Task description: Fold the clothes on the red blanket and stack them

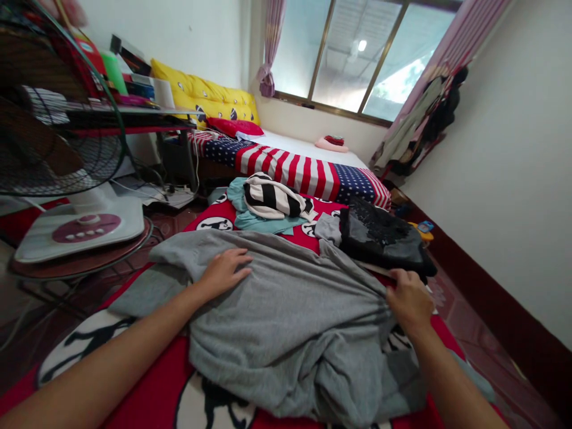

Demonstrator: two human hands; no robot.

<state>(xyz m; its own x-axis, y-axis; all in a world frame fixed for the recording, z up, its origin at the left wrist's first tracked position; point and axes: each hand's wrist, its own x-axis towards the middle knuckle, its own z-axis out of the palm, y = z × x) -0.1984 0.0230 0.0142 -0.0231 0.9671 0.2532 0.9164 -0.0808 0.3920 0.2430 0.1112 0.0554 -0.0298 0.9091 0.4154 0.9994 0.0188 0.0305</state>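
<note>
A grey long-sleeved shirt [277, 310] lies spread and wrinkled on a red blanket [147, 381] with black and white printed circles. My left hand [227, 271] rests flat on the upper left part of the shirt, fingers outstretched. At the shirt's right edge my right hand [410, 298] pinches the cloth, and folds run from its grip across the fabric. One sleeve extends left beneath my left forearm. Crumpled cloth bunches up at the lower right of the shirt.
Beyond the shirt sit a black-and-white striped garment [272, 199] on teal cloth [263, 223] and a pile of dark clothes [379, 232]. A fan [89, 220] stands on a round stool at left. Behind is a bed with a flag-patterned cover [286, 167].
</note>
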